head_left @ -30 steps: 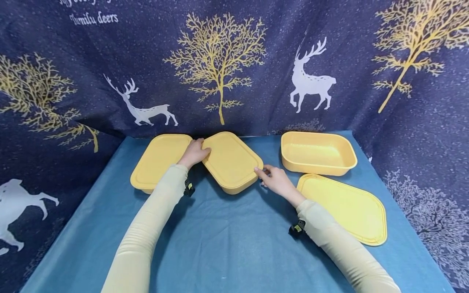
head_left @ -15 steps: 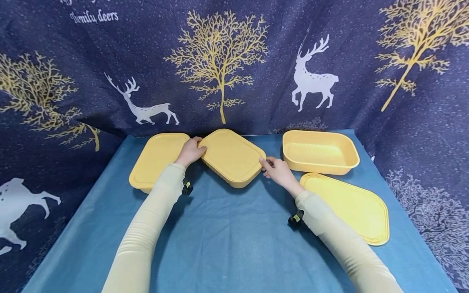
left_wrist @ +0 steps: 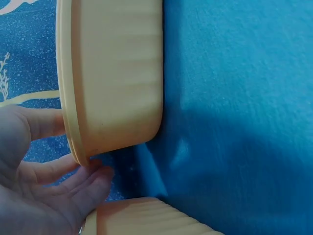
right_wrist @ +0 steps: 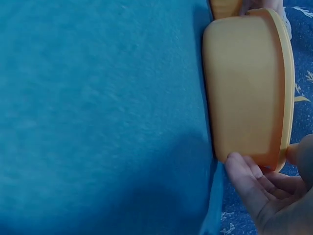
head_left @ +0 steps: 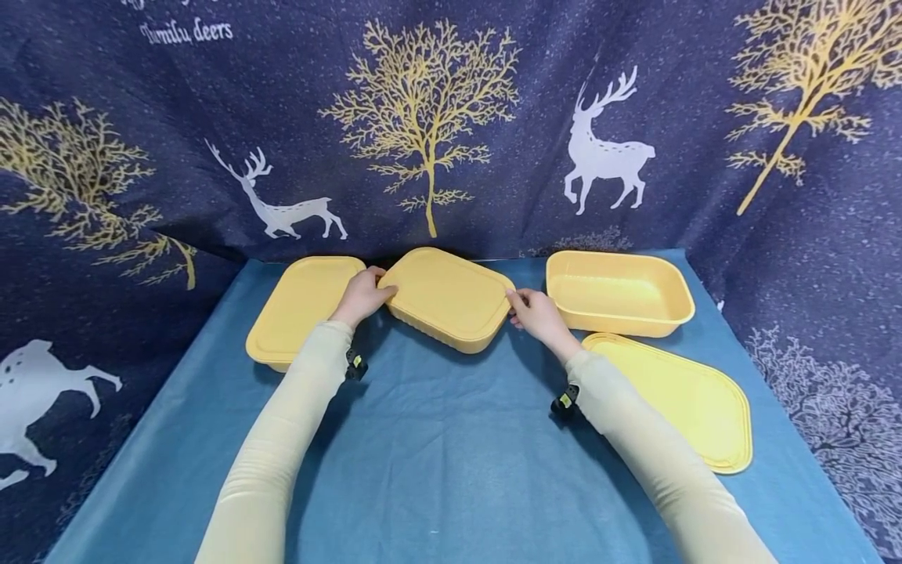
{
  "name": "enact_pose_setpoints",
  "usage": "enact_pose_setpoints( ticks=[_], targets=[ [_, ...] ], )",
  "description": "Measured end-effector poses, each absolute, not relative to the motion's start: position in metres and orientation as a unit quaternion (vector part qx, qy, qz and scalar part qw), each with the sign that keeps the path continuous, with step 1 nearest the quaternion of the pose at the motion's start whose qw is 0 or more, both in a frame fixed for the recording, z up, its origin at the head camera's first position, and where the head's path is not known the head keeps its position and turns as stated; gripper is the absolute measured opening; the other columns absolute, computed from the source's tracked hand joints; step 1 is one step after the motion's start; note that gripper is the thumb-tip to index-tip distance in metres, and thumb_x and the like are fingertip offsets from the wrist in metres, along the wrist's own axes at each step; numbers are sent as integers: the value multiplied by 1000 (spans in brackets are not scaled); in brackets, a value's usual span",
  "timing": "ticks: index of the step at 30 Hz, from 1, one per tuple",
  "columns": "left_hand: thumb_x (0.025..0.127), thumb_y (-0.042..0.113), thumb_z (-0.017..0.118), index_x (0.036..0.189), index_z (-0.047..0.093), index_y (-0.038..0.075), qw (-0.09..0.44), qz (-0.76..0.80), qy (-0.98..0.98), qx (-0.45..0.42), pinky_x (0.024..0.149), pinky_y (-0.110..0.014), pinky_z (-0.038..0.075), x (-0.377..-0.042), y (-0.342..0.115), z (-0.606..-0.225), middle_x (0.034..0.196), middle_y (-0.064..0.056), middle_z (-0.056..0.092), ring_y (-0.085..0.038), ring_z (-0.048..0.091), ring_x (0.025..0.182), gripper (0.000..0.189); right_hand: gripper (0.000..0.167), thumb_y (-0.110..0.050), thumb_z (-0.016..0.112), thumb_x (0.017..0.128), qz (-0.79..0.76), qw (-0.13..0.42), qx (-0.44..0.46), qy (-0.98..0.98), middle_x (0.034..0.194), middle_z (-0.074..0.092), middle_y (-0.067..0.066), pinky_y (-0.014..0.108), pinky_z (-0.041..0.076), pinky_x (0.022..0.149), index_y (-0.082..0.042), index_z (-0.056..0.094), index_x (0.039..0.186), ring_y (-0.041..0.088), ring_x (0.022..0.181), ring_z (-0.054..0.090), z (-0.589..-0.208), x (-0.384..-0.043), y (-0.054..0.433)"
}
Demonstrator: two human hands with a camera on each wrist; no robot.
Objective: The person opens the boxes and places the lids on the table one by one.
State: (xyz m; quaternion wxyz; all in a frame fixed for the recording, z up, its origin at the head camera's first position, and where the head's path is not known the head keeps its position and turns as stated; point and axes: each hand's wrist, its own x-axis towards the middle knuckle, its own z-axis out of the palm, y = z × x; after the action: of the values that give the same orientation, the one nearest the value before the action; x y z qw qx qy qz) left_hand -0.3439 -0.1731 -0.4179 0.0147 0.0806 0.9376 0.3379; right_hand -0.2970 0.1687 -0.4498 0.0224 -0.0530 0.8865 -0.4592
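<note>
A yellow lidded storage box sits at the back middle of the table, turned at an angle. My left hand grips its left corner; in the left wrist view the thumb and fingers pinch the lid rim. My right hand holds the opposite, right corner. In the right wrist view its thumb is by the lid edge and its fingers rest against the box wall. Just left of my left hand stands another lidded yellow box, partly behind that hand and sleeve.
An uncovered yellow box stands at the back right. In front of it a loose yellow lid lies flat, partly behind my right sleeve. A dark blue curtain with deer and trees hangs along the back edge of the blue tablecloth.
The middle box has turned so that its front side faces me more squarely. My right hand has moved away from me and slightly right with its corner; my left hand shifted slightly left.
</note>
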Motion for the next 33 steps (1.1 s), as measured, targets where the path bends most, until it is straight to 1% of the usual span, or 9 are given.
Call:
enact_pose_setpoints(
  ticks=[4,6,10,11,14,19,22,28,33],
  targets=[
    [100,26,62,142,47,-9,19,332,940,75,98,-49,45,-336,-174,-417,126,-27,60,-37,58,107,57,52,-40,41,110,-453,15,-51,890,100,68,21,38,59,73,4,60,131,32,85,71,-447,-301,169],
    [100,27,63,140,50,-8,18,331,941,74,89,-46,48,-332,-174,-417,117,-25,63,-34,58,96,55,52,-39,40,110,-448,11,-52,893,98,69,21,37,59,72,4,60,131,31,84,72,-446,-304,168],
    [98,26,65,133,54,-10,10,329,941,74,80,-43,47,-324,-173,-416,107,-23,64,-32,56,87,51,51,-37,39,110,-435,6,-53,899,92,69,18,36,59,70,5,62,127,29,81,72,-447,-310,169],
    [98,26,65,132,54,-10,12,330,941,75,79,-43,46,-323,-173,-415,107,-24,64,-32,56,87,51,50,-36,38,111,-434,5,-53,899,90,69,18,36,59,70,5,63,125,29,80,72,-447,-312,169],
    [98,27,64,135,52,-12,20,331,941,68,90,-47,47,-318,-171,-415,121,-28,61,-36,57,100,55,49,-35,37,111,-426,-2,-53,903,84,68,16,35,59,68,5,64,119,28,78,72,-446,-317,169],
    [99,29,62,143,43,-12,29,342,938,50,106,-50,40,-311,-168,-419,138,-31,50,-42,50,125,64,49,-33,35,111,-419,-1,-53,906,90,68,19,34,60,68,6,63,123,30,80,73,-444,-321,168],
    [99,30,61,145,38,-13,28,356,933,38,104,-50,42,-305,-164,-423,133,-32,53,-42,52,121,67,49,-31,33,112,-401,-3,-56,915,91,68,20,35,59,69,7,64,122,29,79,72,-442,-322,169],
    [98,29,61,144,34,-12,13,396,918,17,93,-49,48,-293,-157,-430,119,-32,60,-40,60,105,67,49,-29,28,113,-363,-9,-66,929,77,63,14,39,49,68,3,63,102,27,69,62,-440,-327,169],
    [97,26,64,142,38,-10,-15,444,896,-1,93,-48,48,-284,-151,-433,122,-29,58,-38,59,105,63,54,-31,21,112,-361,5,-62,930,78,53,14,43,44,73,6,60,106,32,75,54,-438,-332,169]
  ],
)
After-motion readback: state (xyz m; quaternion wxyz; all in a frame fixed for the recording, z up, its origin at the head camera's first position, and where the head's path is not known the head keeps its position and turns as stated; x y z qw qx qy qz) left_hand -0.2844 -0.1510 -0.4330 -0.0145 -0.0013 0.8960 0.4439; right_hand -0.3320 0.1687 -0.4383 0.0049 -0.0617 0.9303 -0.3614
